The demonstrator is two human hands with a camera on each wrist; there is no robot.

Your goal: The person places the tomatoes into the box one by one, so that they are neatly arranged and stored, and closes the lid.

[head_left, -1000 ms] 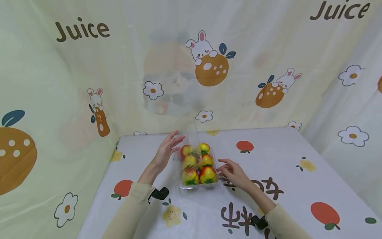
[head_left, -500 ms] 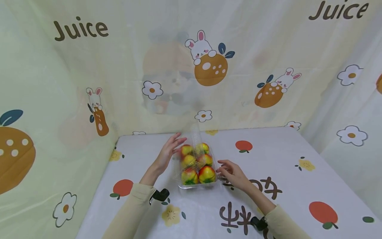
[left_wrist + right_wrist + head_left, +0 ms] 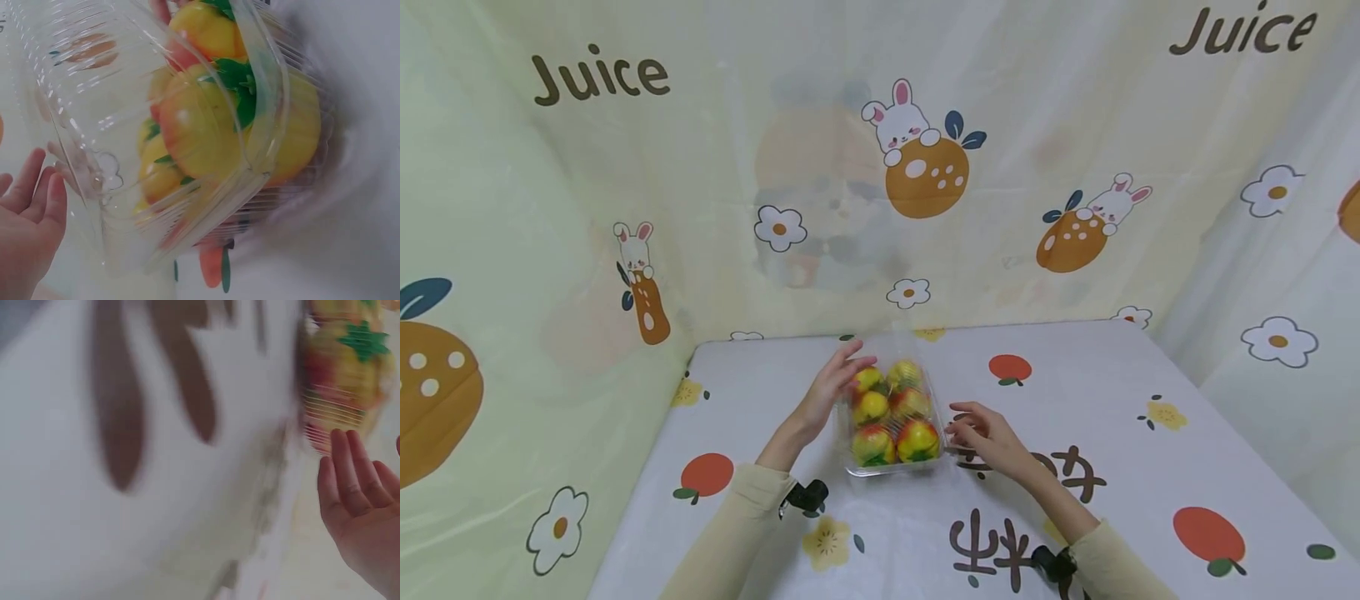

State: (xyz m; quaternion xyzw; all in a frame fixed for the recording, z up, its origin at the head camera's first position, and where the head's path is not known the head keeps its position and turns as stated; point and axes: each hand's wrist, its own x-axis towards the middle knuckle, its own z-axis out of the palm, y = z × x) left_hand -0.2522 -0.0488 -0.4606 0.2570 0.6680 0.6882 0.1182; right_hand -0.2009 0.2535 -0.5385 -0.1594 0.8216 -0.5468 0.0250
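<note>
A clear plastic box (image 3: 887,471) on the table holds several red-and-yellow fruits (image 3: 872,446) with green leafy caps. Its clear ridged lid (image 3: 94,112) stands tilted above the fruits, faint in the head view. My left hand (image 3: 820,400) is at the box's left side with fingers extended by the lid; in the left wrist view this left hand (image 3: 28,231) has its fingertips close to the plastic, and contact is unclear. On the right side, my right hand (image 3: 988,437) has loosely bent fingers at the box wall. The right wrist view is blurred.
A printed cloth (image 3: 1075,400) covers the table, with fruit, flower and dark lettering patterns. Behind it hangs a cream curtain (image 3: 820,150) with rabbits and oranges. Small black wrist cameras sit at the left sleeve (image 3: 752,492) and the right sleeve (image 3: 1112,562).
The lid has swung over from the left toward the right, now lying over the right row of fruits as well. My left hand has shifted slightly right with it; the right hand has barely moved.
</note>
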